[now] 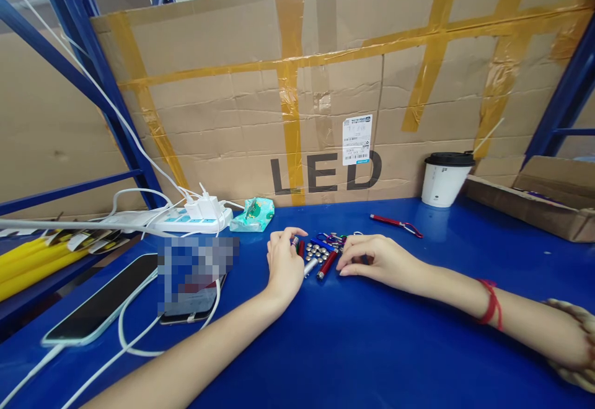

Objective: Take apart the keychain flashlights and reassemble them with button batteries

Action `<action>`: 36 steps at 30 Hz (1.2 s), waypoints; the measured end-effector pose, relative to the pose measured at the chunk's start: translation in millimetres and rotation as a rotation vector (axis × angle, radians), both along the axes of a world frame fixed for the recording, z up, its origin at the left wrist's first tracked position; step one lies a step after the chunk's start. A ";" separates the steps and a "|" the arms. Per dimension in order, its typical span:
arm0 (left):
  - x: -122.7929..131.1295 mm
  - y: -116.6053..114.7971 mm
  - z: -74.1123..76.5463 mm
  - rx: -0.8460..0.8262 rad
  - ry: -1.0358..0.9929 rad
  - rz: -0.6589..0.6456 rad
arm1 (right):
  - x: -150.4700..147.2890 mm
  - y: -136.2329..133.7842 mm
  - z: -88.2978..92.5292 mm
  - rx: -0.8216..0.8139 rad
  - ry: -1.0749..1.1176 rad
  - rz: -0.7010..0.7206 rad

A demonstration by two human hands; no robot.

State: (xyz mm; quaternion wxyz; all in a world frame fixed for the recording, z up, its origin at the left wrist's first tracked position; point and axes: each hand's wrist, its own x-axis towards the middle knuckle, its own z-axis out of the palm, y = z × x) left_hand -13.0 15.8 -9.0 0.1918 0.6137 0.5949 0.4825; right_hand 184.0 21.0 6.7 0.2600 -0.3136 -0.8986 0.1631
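Observation:
A small pile lies on the blue tabletop (372, 347) between my two hands. In it are several shiny round silver pieces like button cells (317, 251), a red metal tube (328, 265), a silver tube (311, 266), a blue tube (321, 243) and a tangle of coloured clips (335, 240). My left hand (284, 269) rests along the pile's left side, fingers bent and apart, beside another dark red tube (301, 248). On the right side, my right hand (383, 261) curves toward the pile with thumb and fingers apart. Its fingertips partly hide the pile's edge.
Behind stands a large taped cardboard sheet (223, 124). A red tube with a carabiner (395, 224), a lidded paper cup (444, 183) and an open carton (534, 211) are right. Left are a power strip (171, 220), a teal packet (253, 215), phones (105, 300) and white cables.

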 end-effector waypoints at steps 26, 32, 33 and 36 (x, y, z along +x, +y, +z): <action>7.7 -17.0 15.2 0.068 -0.026 0.012 | 6.9 9.5 1.7 0.210 0.058 -0.397; 8.9 -20.1 12.2 0.134 -0.109 -0.111 | 22.1 25.9 0.4 0.306 -0.286 -0.677; 9.1 -19.9 11.2 0.135 -0.116 -0.124 | 25.2 28.9 -0.4 0.305 -0.393 -0.725; 9.2 -18.3 8.6 0.125 -0.138 -0.141 | 34.9 37.8 -4.2 0.258 -0.561 -0.831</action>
